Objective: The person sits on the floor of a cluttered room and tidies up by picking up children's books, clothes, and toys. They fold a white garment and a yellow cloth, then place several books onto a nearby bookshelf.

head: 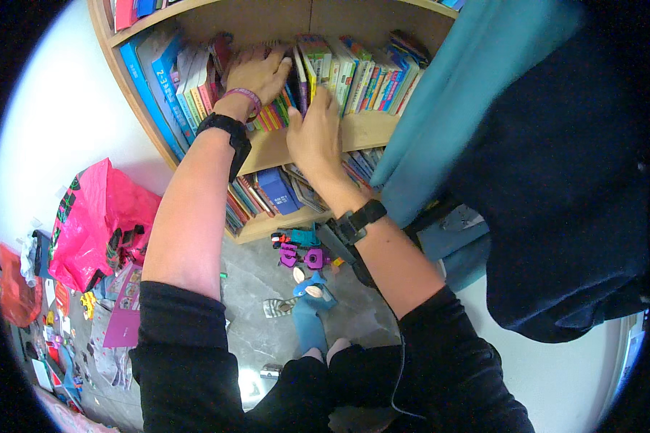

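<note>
My left hand (257,76) reaches over a row of small colourful books (271,116) on the wooden bookcase's middle shelf. Its fingertips are blurred among the book tops, so a grip cannot be made out. Lower and to the right, my right hand (317,130) is at the shelf's front edge, thumb and fingers apart. Its fingers are close to a yellow-spined book (312,78); whether they touch it is unclear. Just left of that leans a thin book with a purple spine (303,92), beside a dark gap. White-spined books (336,73) stand to the right.
Tall blue books (165,81) fill the shelf's left end. A teal curtain (428,119) overhangs the right side. More books (276,189) occupy the lower shelf. Toy vehicles (303,251) and a blue plush toy (310,284) lie on the floor; a pink plastic bag (100,227) stands left.
</note>
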`<state>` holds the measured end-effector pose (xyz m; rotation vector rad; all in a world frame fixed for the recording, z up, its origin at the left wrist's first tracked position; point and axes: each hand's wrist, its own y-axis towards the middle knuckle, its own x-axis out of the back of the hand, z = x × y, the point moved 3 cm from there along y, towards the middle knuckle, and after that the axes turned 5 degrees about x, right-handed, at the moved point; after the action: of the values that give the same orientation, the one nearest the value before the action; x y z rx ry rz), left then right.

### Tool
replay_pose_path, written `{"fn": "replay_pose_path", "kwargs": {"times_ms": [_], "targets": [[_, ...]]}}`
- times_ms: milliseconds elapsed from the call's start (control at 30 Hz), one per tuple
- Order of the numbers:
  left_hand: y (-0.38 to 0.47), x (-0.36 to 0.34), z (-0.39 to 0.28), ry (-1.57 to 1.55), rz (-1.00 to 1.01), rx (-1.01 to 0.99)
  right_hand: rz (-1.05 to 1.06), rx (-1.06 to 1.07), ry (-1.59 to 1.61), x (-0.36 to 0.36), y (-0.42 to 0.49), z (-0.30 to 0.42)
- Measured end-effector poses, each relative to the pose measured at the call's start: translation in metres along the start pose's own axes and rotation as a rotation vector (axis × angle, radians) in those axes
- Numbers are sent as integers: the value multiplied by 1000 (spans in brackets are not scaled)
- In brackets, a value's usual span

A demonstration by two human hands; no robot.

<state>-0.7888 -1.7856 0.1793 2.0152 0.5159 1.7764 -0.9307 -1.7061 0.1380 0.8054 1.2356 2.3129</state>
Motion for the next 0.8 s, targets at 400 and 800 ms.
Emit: {"fn": "replay_pose_path", "kwargs": {"times_ms": [400, 800], "targets": [[-9, 0, -7, 129, -113, -79, 218, -226, 320, -65, 25, -50], [-15, 3, -28, 192, -226, 15, 327, -140, 212, -94, -29, -22]]}}
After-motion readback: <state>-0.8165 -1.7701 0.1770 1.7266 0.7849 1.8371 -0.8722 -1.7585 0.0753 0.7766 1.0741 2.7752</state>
